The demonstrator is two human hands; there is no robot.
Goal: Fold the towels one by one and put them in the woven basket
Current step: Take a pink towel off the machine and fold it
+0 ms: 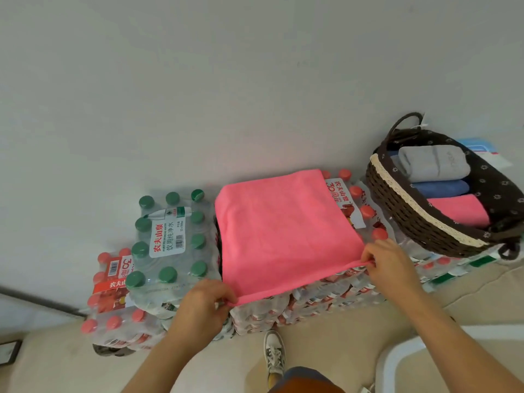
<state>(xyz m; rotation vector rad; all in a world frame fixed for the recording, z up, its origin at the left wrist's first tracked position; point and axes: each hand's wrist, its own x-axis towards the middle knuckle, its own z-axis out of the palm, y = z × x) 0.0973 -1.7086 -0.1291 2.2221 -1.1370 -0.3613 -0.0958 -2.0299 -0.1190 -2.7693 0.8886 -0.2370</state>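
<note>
A pink towel [283,234] lies spread flat on top of stacked packs of bottled water. My left hand [204,304] pinches its near left corner and my right hand [388,265] pinches its near right corner, with the near edge stretched between them. The dark woven basket [408,219] with a cream trim stands to the right on the same packs. Inside it lie three folded towels: a grey one [433,163], a blue one [439,188] and a pink one [456,209].
Packs of water bottles with green caps [170,236] and red caps [113,296] stand to the left against the pale wall. My shoe [273,353] is on the beige floor below the stack. A white curved object [397,361] sits at the lower right.
</note>
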